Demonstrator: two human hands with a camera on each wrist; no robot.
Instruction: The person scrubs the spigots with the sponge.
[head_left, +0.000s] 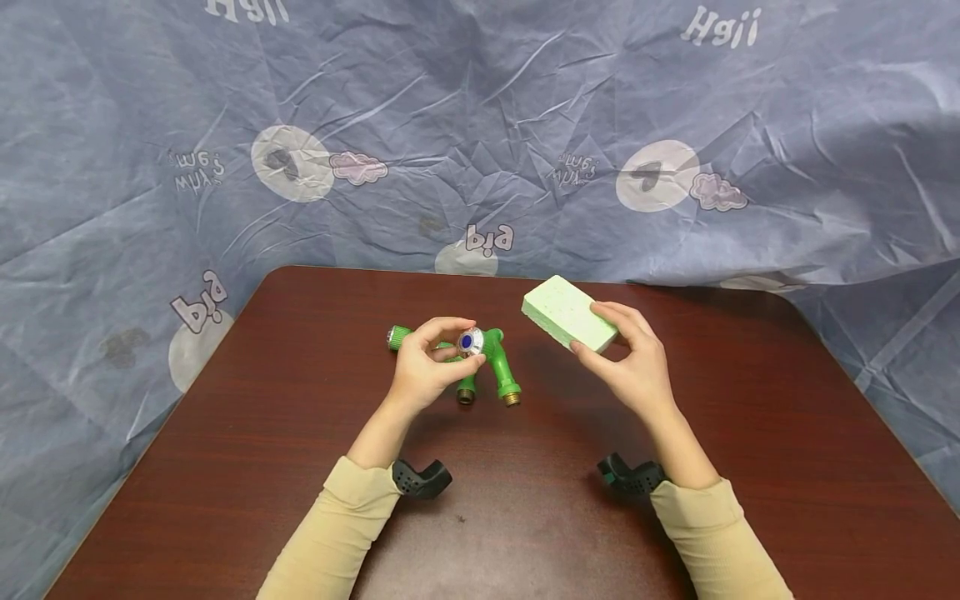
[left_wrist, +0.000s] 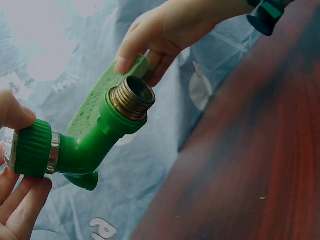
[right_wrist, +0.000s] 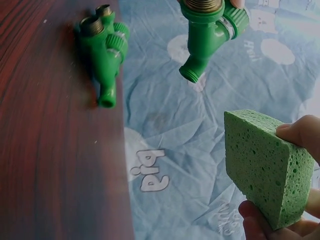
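My left hand (head_left: 422,367) holds a green plastic tap (head_left: 501,362) by its ribbed knob, thumb and fingers on either side. The knob's end is silver with a blue centre, and the brass threaded inlet (left_wrist: 132,98) shows in the left wrist view. In my right hand (head_left: 639,367) is a light green rectangular sponge (head_left: 566,310), pinched at its near end between thumb and fingers. The sponge (right_wrist: 260,162) is off the table, a short way right of the tap and apart from it. Its pores show clearly in the right wrist view.
At least one more green tap (right_wrist: 103,65) lies on the brown table (head_left: 247,467), partly hidden behind my left hand in the head view. A blue-grey printed cloth (head_left: 480,125) hangs behind the table. Black wrist mounts (head_left: 423,479) sit on both wrists.
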